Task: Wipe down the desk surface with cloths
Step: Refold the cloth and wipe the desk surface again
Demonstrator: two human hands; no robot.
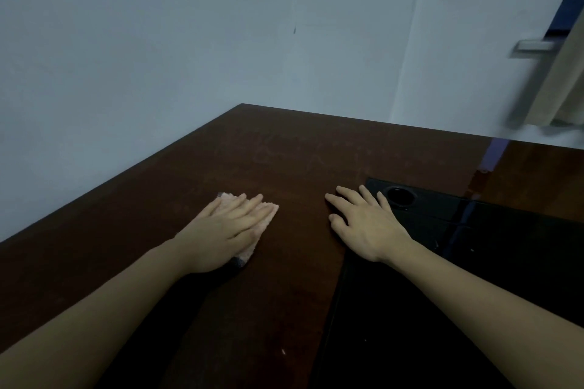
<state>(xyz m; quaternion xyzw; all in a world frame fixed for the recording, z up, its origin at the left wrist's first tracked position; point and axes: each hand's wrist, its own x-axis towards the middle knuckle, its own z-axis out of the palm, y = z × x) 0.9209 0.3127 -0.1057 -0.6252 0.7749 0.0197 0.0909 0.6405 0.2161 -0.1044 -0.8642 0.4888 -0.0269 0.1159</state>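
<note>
Clearly the wiping is only under way, as I judge it: the desk [284,148] beyond both hands shows pale dusty smears toward its far corner, and the black panel [474,262] under my right forearm looks untouched. My left hand [221,230] lies flat, fingers straight, pressing the pink cloth [268,215] onto the wood, while my right hand [366,224] rests released and empty beside it. I see no containers, only a round hole [400,196] just past my right fingertips.

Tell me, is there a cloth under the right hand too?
No, the right hand rests bare on the desk; only the left hand presses a pink cloth.
</note>
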